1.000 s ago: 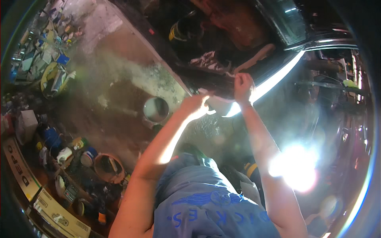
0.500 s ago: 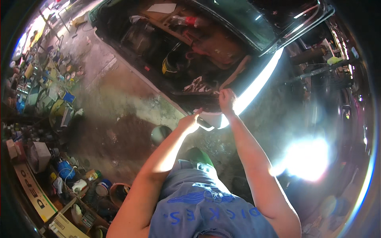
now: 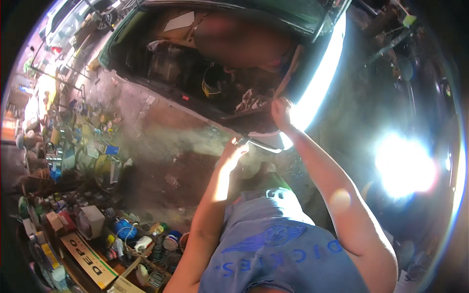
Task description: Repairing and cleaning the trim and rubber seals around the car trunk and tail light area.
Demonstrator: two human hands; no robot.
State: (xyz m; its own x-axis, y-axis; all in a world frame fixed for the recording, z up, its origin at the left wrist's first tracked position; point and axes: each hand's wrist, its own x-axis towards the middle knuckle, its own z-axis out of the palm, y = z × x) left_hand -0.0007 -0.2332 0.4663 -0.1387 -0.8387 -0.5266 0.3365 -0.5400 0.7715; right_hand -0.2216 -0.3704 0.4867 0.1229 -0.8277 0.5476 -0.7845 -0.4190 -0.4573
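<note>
The open boot (image 3: pixel 195 105) of a dark green car lies ahead of me. At its near corner, my left hand (image 3: pixel 232 153) is closed, with thumb and fingers at the left end of a narrow dark and bright strip (image 3: pixel 266 146) below the rim. The strip's exact kind is hard to make out. My right hand (image 3: pixel 282 115) is curled over the boot's inner edge beside the glaring white side panel (image 3: pixel 322 73); its fingertips are partly hidden. Inside the boot are crumpled paper (image 3: pixel 250 101) and a black, yellow-banded container (image 3: pixel 211 83).
Piled clutter covers the left side, including a blue plastic item (image 3: pixel 125 229) and a long cardboard box (image 3: pixel 88 259). A bright light (image 3: pixel 405 166) glares at the right. The concrete floor (image 3: pixel 181 141) is stained, and a metal bar (image 3: pixel 391 45) sits beyond the car's right side.
My view has turned and shifted, so the clutter appears farther right. My left hand has moved slightly away from the car's corner, and the strip's left end stands out more. My right hand stays at the rim.
</note>
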